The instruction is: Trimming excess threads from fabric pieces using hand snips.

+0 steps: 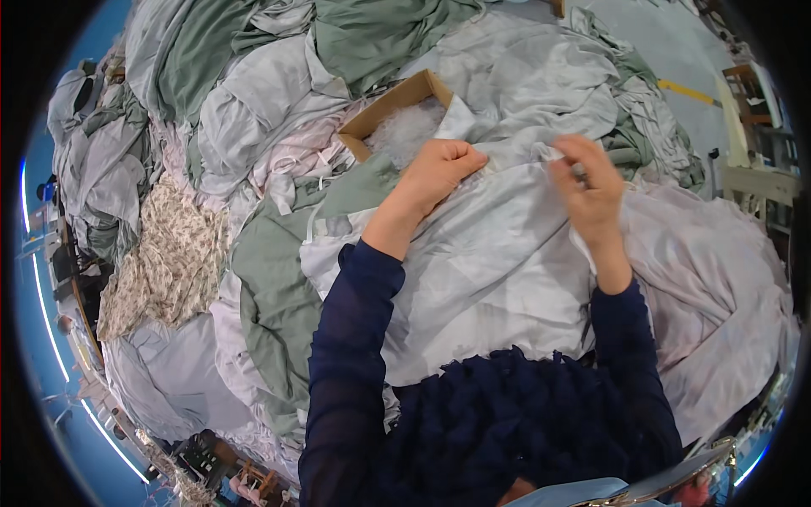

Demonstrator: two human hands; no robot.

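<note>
A pale grey-white cloth point(498, 262) lies spread across my lap and the pile in front of me. My left hand point(435, 173) is closed on the cloth's upper edge, with the thumb pressed along the top. My right hand point(596, 190) is raised at the same edge, a little to the right. Its fingers are curled together and somewhat blurred; what they pinch cannot be made out. Just beyond my left hand stands an open cardboard box point(363, 127) holding a fluffy clump of whitish thread or lint point(405, 131).
Heaped cloth surrounds me: green fabric point(274, 291) and a floral piece point(169, 253) on the left, pinkish-grey fabric point(710, 287) on the right. More grey fabric point(532, 68) is piled at the back. A yellow strip point(688, 91) marks the floor at the far right.
</note>
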